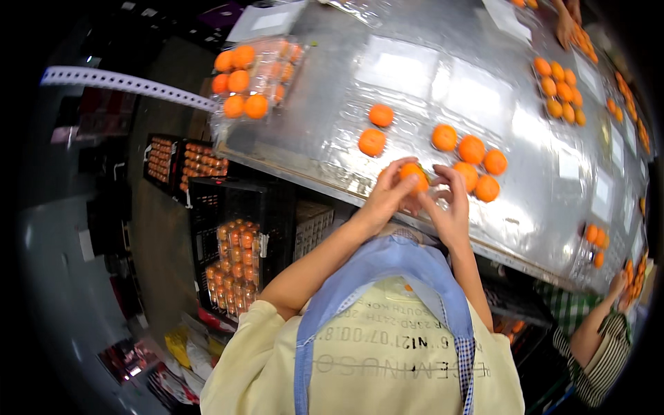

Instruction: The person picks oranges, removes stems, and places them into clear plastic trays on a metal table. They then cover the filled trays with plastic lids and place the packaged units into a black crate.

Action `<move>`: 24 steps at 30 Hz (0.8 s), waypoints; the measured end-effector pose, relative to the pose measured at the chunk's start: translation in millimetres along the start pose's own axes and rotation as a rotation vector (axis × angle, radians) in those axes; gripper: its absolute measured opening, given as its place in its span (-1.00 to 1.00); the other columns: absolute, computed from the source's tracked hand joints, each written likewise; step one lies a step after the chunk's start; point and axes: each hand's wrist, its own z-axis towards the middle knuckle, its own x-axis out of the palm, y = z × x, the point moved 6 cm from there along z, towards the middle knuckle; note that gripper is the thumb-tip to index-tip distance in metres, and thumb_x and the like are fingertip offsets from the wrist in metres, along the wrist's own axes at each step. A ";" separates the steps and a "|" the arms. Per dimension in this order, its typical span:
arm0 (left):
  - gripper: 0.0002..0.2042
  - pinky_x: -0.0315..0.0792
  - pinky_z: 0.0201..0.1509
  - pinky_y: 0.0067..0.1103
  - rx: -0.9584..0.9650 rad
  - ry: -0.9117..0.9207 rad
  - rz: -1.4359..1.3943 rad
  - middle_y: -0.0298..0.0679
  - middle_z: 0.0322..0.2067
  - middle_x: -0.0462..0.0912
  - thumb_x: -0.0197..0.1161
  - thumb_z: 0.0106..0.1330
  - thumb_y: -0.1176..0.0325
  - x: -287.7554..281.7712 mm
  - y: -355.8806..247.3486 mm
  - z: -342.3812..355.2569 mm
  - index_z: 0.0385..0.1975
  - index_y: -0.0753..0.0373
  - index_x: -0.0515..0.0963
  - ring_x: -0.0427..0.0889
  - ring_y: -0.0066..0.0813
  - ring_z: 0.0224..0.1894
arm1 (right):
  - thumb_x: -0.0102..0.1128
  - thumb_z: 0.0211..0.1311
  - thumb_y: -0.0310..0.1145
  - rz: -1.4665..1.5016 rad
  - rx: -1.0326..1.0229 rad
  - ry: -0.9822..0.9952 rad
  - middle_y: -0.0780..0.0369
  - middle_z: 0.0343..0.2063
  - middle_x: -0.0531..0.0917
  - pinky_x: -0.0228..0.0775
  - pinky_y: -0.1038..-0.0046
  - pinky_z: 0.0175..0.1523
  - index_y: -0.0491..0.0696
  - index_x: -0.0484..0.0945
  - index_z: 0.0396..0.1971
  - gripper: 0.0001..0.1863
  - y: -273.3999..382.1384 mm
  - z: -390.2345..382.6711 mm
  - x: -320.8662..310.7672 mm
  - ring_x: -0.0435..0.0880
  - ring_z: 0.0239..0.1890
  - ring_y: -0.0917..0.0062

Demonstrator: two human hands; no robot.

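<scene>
My left hand (384, 197) is closed on an orange mandarin (413, 177) at the table's near edge, thumb and fingers around it. A bit of green shows at the fruit's upper right. Beside it, my right hand (449, 207) is held with thumb and fingers curved and apart; I see nothing between them. Just beyond my hands lies a clear plastic pack (415, 128), hard to outline in the glare. Two mandarins (372, 142) sit at its left, and several more mandarins (472, 149) are grouped at the right.
A filled clear pack (238, 81) stands at the table's far left. More mandarins (559, 90) lie to the right, where other people's hands (566, 28) work. Below the table's left edge, black crates (207, 200) hold packed fruit. White sheets (398, 68) show on the metal table.
</scene>
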 end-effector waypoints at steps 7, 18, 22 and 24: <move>-0.53 0.41 -0.47 -0.73 0.266 -0.083 0.624 -0.27 -0.25 0.50 0.37 0.15 0.26 -33.4 -19.1 6.9 -0.04 0.30 0.32 0.50 -0.70 -0.33 | 0.40 -0.24 -0.56 -0.347 -0.271 0.254 0.13 -0.03 0.44 0.45 0.44 -0.08 -0.08 0.46 -0.01 -0.37 48.2 16.8 39.7 0.51 -0.07 0.34; -0.61 0.40 -0.56 -0.73 -0.047 0.045 -0.444 -0.26 -0.21 0.56 0.00 0.38 0.15 -97.3 -65.3 -19.3 0.11 0.23 0.31 0.55 -0.63 -0.42 | 0.40 -0.11 -0.54 -0.130 -0.136 0.359 0.17 -0.07 0.48 0.51 0.57 -0.26 -0.12 0.44 0.00 -0.43 71.8 67.1 114.4 0.52 -0.15 0.51; -0.57 0.39 -0.56 -0.69 0.048 0.045 -0.565 -0.25 -0.25 0.55 -0.09 0.41 0.14 -123.7 -78.8 -26.2 0.17 0.24 0.27 0.52 -0.57 -0.45 | 0.40 -0.11 -0.54 -0.153 -0.137 0.422 0.20 -0.08 0.48 0.44 0.58 -0.26 -0.11 0.45 -0.01 -0.44 82.1 75.4 144.7 0.51 -0.24 0.57; -0.58 0.39 -0.56 -0.68 0.037 0.063 -0.636 -0.24 -0.27 0.54 -0.13 0.42 0.14 -135.6 -83.6 -30.7 0.17 0.24 0.26 0.53 -0.54 -0.45 | 0.40 -0.10 -0.54 -0.176 -0.163 0.448 0.20 -0.08 0.48 0.43 0.59 -0.26 -0.11 0.45 0.00 -0.44 85.7 76.6 159.7 0.51 -0.26 0.58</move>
